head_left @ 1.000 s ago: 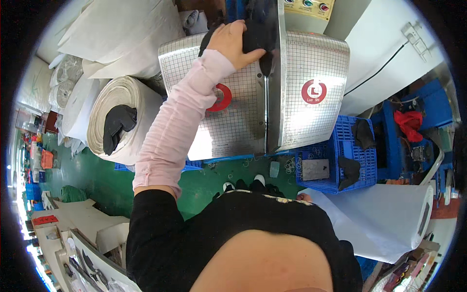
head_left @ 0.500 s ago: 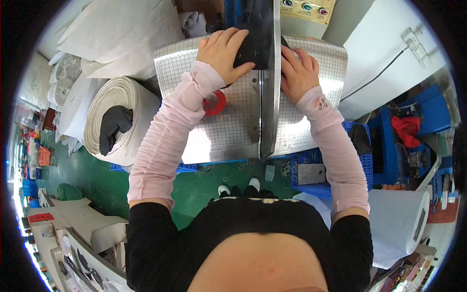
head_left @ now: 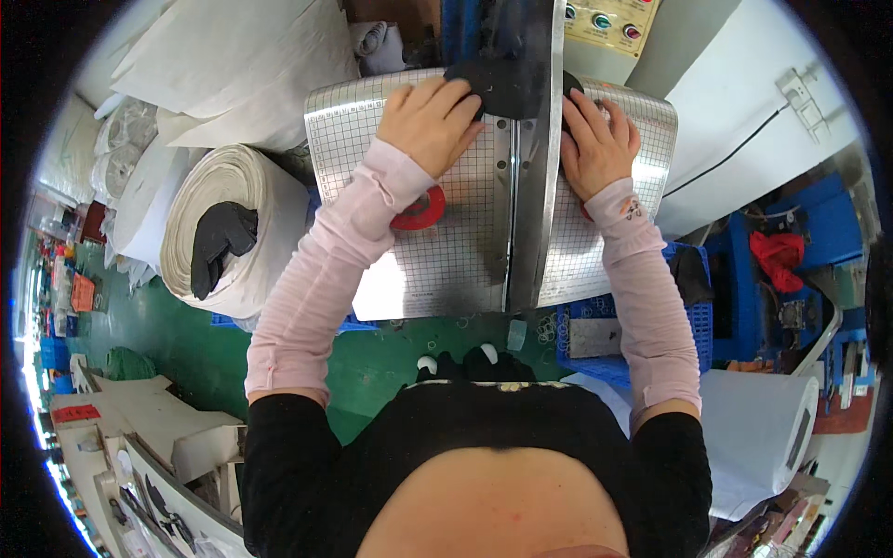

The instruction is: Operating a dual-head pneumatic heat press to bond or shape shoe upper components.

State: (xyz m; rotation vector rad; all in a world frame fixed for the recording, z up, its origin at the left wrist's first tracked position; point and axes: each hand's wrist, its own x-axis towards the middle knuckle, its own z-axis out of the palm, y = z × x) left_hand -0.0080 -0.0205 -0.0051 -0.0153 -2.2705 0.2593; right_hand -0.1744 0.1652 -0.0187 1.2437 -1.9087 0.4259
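My left grip [head_left: 428, 121] lies with fingers bent over the near left edge of the black fabric piece [head_left: 493, 82], which sits at the far end of the gridded metal bench [head_left: 442, 265], just beside the upright metal plate [head_left: 549, 195]. My right grip [head_left: 595, 144] is across that plate, fingertips at a black edge. I cannot tell whether both edges belong to one piece, nor whether either grip pinches or only presses.

The plate hides the middle from me, so uneven pulling could skew or crease the fabric unnoticed. The bench looks slick; with light pressure, the piece might slide. My fingers are close to the plate, and if it moves, they could be caught, with both hands away from the control panel [head_left: 609, 26].
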